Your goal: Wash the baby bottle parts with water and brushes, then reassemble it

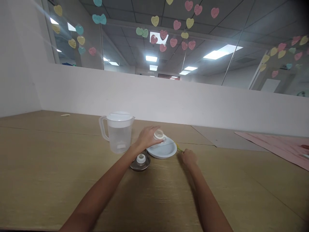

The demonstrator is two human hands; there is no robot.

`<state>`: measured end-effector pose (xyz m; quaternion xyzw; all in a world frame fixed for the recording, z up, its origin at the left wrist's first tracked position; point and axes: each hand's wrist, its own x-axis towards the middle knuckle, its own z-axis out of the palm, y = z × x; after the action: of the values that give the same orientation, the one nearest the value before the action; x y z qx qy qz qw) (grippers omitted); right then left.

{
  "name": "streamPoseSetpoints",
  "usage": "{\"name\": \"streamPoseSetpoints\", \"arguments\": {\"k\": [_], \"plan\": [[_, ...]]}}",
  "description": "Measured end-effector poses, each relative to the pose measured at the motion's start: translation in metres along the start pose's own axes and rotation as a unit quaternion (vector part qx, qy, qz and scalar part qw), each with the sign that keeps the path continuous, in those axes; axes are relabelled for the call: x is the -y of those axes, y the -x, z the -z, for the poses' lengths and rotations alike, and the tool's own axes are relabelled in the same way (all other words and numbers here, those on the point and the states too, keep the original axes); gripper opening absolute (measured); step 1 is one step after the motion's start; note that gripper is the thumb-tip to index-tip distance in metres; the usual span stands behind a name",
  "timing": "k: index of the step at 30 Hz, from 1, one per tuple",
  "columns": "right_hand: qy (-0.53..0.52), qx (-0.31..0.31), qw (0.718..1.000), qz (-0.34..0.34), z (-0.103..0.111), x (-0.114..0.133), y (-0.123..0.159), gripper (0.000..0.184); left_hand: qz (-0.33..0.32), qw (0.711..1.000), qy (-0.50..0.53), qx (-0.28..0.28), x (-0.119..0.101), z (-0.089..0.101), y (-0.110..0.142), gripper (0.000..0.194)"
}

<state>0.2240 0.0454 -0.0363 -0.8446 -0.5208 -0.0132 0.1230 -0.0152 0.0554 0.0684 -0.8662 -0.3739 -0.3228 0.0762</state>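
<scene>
Over the white bowl (162,152), my left hand (147,138) is closed around a small whitish baby bottle (159,134), whose round open mouth is turned toward me. Right of the bowl, my right hand (189,158) grips a thin yellow-green stick-like handle (179,148). The far end of that handle lies by the bowl's rim, and its kind is not clear. Below my left wrist a round metal dish (135,167) carries a white ring with a nipple (141,158). My left forearm partly covers this dish.
A clear plastic pitcher (120,135) with a lid stands left of my left hand. A pink cloth (277,145) lies on the table at the right, with part of another person's hand (305,147) at its edge. A small flat pale piece (65,115) lies at the back left.
</scene>
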Motion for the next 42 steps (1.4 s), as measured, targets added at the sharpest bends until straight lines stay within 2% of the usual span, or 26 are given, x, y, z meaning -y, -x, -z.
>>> {"name": "streamPoseSetpoints", "arguments": {"k": [3, 6, 10, 14, 22, 25, 30, 32, 34, 36, 38, 42], "plan": [[0.009, 0.024, 1.000, 0.014, -0.003, 0.002, 0.000, 0.034, 0.030, 0.993, 0.116, 0.025, -0.018, 0.012, 0.003, 0.067], [0.021, 0.042, 0.999, 0.024, -0.005, 0.003, 0.000, 0.031, -0.003, 0.981, 0.160, 0.106, -0.040, 0.022, 0.010, 0.060], [0.033, 0.053, 0.998, 0.029, -0.008, 0.004, 0.001, 0.033, -0.053, 0.963, 0.147, 0.222, -0.062, 0.023, 0.020, 0.053], [0.045, 0.055, 0.997, 0.028, -0.006, 0.005, 0.002, 0.036, -0.086, 0.949, 0.101, 0.286, -0.066, 0.016, 0.024, 0.046], [0.052, 0.042, 0.997, 0.029, -0.005, 0.006, 0.004, 0.031, -0.066, 0.934, 0.058, 0.347, -0.059, 0.014, 0.023, 0.042], [0.050, 0.026, 0.998, 0.032, -0.006, 0.006, 0.003, 0.030, -0.062, 0.933, 0.051, 0.350, -0.057, 0.012, 0.023, 0.043], [0.022, -0.034, 0.997, 0.059, -0.003, 0.007, 0.002, 0.033, -0.034, 0.926, 0.081, 0.367, -0.048, 0.017, 0.019, 0.058], [-0.037, -0.082, 0.993, 0.079, -0.003, 0.008, 0.001, 0.035, -0.029, 0.927, 0.108, 0.358, -0.038, 0.023, 0.015, 0.052], [-0.121, -0.113, 0.980, 0.106, -0.005, 0.010, 0.000, 0.038, -0.001, 0.939, 0.086, 0.334, -0.025, 0.030, 0.010, 0.036], [-0.195, -0.109, 0.965, 0.138, -0.008, 0.012, -0.002, 0.041, 0.052, 0.949, 0.013, 0.311, -0.009, 0.034, 0.007, 0.031], [-0.239, -0.087, 0.951, 0.174, -0.013, 0.013, -0.003, 0.044, 0.088, 0.946, -0.032, 0.310, 0.006, 0.033, 0.006, 0.025], [-0.264, -0.050, 0.941, 0.204, -0.023, 0.013, -0.008, 0.047, 0.129, 0.921, -0.052, 0.363, 0.029, 0.017, 0.013, 0.015]]}}
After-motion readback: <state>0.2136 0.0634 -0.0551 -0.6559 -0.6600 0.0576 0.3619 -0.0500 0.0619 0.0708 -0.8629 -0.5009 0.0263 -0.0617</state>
